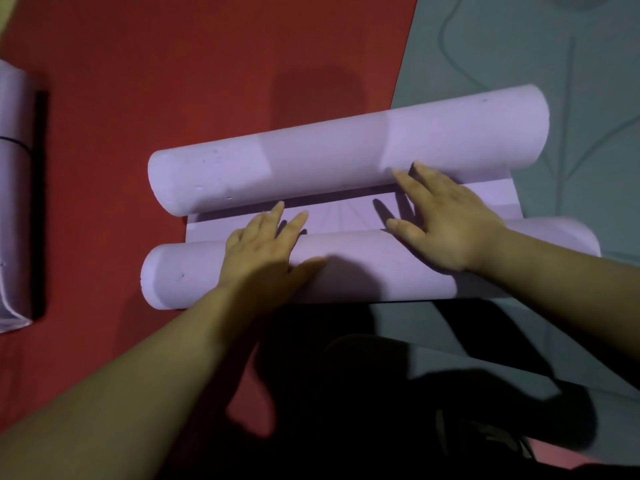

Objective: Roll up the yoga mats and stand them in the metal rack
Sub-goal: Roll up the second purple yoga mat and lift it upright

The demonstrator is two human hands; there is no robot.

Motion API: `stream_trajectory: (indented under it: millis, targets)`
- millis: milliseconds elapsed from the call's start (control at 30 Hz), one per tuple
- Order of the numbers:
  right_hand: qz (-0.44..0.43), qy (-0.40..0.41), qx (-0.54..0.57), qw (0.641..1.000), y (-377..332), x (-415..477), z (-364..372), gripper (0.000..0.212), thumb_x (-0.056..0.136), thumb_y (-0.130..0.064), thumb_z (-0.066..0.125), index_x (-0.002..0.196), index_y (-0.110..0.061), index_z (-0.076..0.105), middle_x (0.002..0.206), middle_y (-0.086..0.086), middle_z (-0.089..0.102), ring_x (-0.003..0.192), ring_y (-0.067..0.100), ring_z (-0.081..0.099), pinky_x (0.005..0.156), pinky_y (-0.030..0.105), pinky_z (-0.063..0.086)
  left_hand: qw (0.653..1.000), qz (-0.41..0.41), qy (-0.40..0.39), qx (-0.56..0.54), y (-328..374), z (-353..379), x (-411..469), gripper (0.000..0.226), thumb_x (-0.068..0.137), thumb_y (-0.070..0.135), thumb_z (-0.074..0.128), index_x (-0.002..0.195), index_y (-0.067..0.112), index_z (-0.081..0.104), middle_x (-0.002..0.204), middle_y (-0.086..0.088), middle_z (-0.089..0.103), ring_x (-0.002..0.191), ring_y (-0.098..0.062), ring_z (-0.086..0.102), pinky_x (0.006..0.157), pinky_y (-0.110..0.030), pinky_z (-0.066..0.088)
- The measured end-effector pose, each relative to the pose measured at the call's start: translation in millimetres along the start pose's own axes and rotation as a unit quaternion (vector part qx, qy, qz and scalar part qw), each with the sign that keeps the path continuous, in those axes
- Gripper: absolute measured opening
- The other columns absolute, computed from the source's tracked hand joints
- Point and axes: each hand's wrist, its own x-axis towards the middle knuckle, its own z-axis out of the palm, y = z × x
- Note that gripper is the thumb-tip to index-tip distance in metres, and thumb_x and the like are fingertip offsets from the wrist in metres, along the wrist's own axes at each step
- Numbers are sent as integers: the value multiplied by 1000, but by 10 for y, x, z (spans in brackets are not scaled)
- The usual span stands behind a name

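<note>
A lilac yoga mat lies across the middle of the view, rolled from both ends. Its far roll (346, 154) and its near roll (363, 271) are joined by a short flat strip (332, 216). My left hand (266, 247) rests flat on the near roll left of its middle, fingers straight and reaching onto the strip. My right hand (446, 223) lies flat over the near roll further right, fingers spread, with the fingertips touching the far roll. No metal rack is in view.
A red mat (173, 64) covers the floor at the left and a grey-green patterned mat (536, 64) lies at the right. Another lilac rolled mat (14, 195) lies at the left edge. My dark-clothed legs (398, 393) fill the bottom centre.
</note>
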Motion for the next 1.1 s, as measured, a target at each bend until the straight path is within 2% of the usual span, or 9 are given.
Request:
stream_trajectory:
  millis: [100,233,367,533,767,833,933,1000,1100]
  targets:
    - [-7,9,-21,1000,17,45,-29,84,93,-74,28,161,-25,22,164,17,28,147,37,33,117,53,34,998,-34,-55,-13,-11,-27,182,85,88,87,20,161,46,8,173,1,1,158,-26,6,124,-54,13]
    - [1,0,-54,999,-70,-66,-1,87,90,-80,22,158,-26,32,165,15,30,145,35,39,113,55,38,997,-35,-56,-29,-42,-80,343,92,79,89,15,160,48,4,173,2,5,158,-24,6,125,-54,9]
    - [8,-26,-86,996,-151,-157,46,88,88,-81,10,159,-32,27,167,10,29,148,30,37,114,50,34,997,-33,-60,-33,-67,-108,414,90,81,90,17,160,48,2,173,-1,-8,159,-24,0,126,-55,5]
    - [11,-25,-74,997,-139,-118,26,89,86,-83,9,161,-35,22,169,7,22,152,29,30,116,50,32,997,-40,-61,-39,-57,-118,405,92,80,91,16,160,49,1,173,-6,-6,159,-25,-3,126,-52,2]
    - [12,-33,-64,997,-124,-36,-26,91,85,-84,9,161,-35,18,170,6,21,154,28,26,119,50,30,997,-36,-55,-38,-27,-150,278,90,81,87,20,160,47,6,173,-1,1,158,-24,3,126,-56,3]
    - [11,-33,-59,998,-109,18,-64,93,84,-84,9,161,-33,18,168,5,24,153,27,27,119,51,31,998,-8,-54,-19,-36,-125,160,98,75,91,16,161,44,8,171,-2,13,156,-24,13,124,-57,7]
    - [5,-43,-57,997,-114,29,-77,92,85,-84,11,161,-33,20,169,6,22,153,27,26,119,51,30,997,49,-40,40,-81,-39,39,106,73,96,23,161,37,17,163,-5,33,148,-29,30,120,-60,18]
    - [-1,-46,-60,997,-114,6,-88,91,85,-84,14,160,-33,26,166,7,29,148,29,35,117,50,34,997,50,-39,48,-101,-29,75,111,68,99,28,160,38,18,161,-4,35,145,-29,33,118,-59,22]
    - [-41,-62,-67,995,-63,-57,-138,93,80,-89,26,154,-35,38,142,5,50,126,33,55,104,48,46,998,39,-48,29,-81,-94,169,114,62,101,28,159,42,19,158,2,36,142,-25,34,117,-52,23]
